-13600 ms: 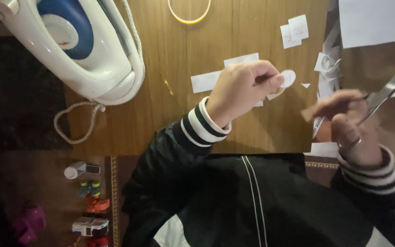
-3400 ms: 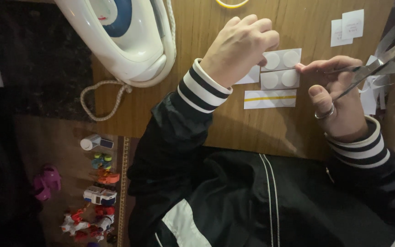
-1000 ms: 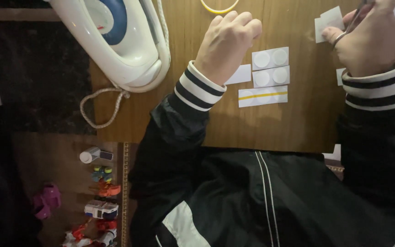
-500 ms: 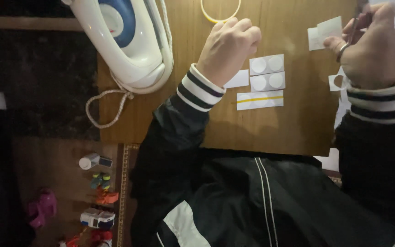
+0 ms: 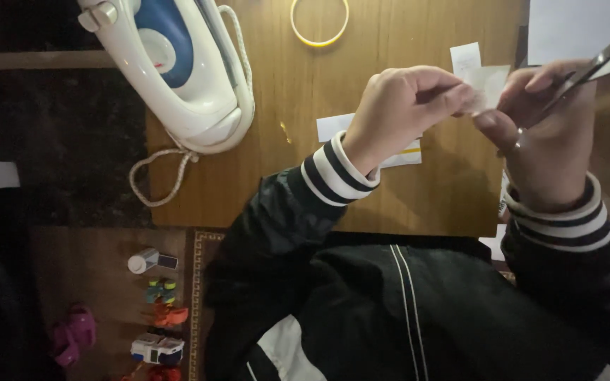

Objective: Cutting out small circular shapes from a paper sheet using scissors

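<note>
We pinch a small white paper piece in our left hand above the tabletop, steadying it beside our right hand, whose grip closes on scissors

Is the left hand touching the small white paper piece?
Touching. The head view shows the left hand pinching the white paper piece between its fingertips; no gap visible.

- A white and blue iron lay on the wooden table, and its cord made a loop over the edge.
- A yellow ring lay near the far edge.
- Small toys were on the floor.
</note>
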